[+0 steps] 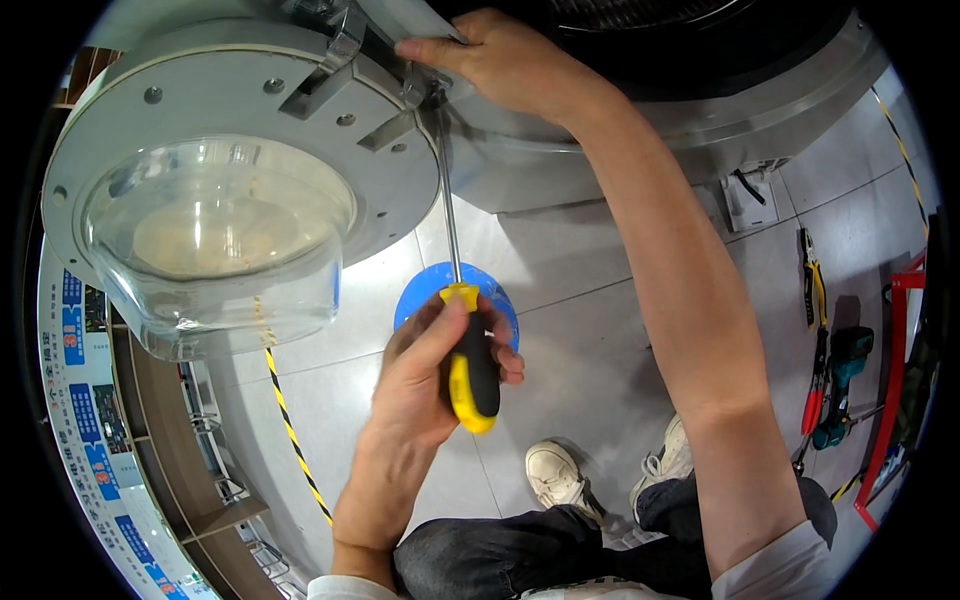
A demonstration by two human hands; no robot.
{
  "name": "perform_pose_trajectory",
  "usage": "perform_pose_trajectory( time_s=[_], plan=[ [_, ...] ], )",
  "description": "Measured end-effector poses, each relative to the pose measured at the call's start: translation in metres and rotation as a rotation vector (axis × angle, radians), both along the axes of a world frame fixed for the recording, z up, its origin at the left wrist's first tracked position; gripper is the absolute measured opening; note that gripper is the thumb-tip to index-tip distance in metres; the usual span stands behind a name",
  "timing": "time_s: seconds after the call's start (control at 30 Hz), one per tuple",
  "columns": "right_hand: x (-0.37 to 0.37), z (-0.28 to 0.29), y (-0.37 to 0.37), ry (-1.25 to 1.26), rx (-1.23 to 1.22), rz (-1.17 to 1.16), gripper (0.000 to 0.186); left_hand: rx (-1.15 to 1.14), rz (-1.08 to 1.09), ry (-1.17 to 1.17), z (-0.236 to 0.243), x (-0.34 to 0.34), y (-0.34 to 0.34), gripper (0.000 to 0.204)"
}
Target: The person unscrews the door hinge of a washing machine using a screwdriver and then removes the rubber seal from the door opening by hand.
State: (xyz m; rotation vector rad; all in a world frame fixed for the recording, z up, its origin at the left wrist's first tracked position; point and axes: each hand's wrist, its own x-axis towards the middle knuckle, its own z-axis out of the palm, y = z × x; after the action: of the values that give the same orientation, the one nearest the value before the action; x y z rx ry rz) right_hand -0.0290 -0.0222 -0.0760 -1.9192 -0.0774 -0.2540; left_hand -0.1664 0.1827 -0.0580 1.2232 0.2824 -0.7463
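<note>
My left hand [425, 355] is closed round the black and yellow handle of a screwdriver [473, 375]. Its long metal shaft points away from me, and the tip meets the hinge [415, 85] between the round door and the machine's front. At that hinge, my right hand [510, 65] has its thumb laid along the metal and its fingers bent; what they grip is hidden. The grey door [235, 85] of a front-loading washing machine [600, 165] hangs swung out to the left, its clear glass bowl [215, 250] bulging toward me.
Below the screwdriver a round blue object [420, 290] lies on the grey tiled floor [560, 270]. Pliers [812, 280] and a dark green power drill [845, 385] lie at right, beside a red frame [885, 420]. Wooden shelving [165, 440] stands at left.
</note>
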Motion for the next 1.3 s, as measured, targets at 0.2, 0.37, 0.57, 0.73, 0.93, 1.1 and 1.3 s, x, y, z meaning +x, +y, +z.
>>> perform_pose_trajectory(
  time_s=[0.2, 0.37, 0.57, 0.73, 0.93, 1.1, 1.3],
  plan=[
    [0.001, -0.002, 0.000, -0.002, 0.003, -0.002, 0.072, -0.212, -0.095, 0.073, -0.009, 0.015, -0.004, 0.028],
    [0.000, -0.002, 0.000, -0.006, 0.012, -0.007, 0.073, -0.325, -0.141, -0.018, -0.009, 0.018, 0.007, 0.040],
    [0.001, -0.001, 0.000, -0.001, 0.017, -0.005, 0.073, 0.274, -0.146, -0.293, 0.004, 0.023, -0.005, 0.029],
    [0.001, -0.002, 0.000, 0.003, 0.027, -0.009, 0.073, 0.020, -0.087, -0.166, -0.003, 0.024, -0.008, 0.033],
    [0.007, -0.008, 0.004, -0.083, 0.086, -0.072, 0.054, -0.288, -0.092, -0.004, -0.004, 0.046, -0.001, 0.035],
    [0.000, -0.001, 0.003, -0.037, 0.024, -0.077, 0.065, 0.001, 0.038, -0.050, 0.003, 0.042, -0.013, 0.026],
    [-0.003, 0.001, 0.001, 0.004, -0.011, -0.038, 0.072, -0.164, -0.027, 0.005, -0.009, 0.056, -0.002, 0.030]
  ],
)
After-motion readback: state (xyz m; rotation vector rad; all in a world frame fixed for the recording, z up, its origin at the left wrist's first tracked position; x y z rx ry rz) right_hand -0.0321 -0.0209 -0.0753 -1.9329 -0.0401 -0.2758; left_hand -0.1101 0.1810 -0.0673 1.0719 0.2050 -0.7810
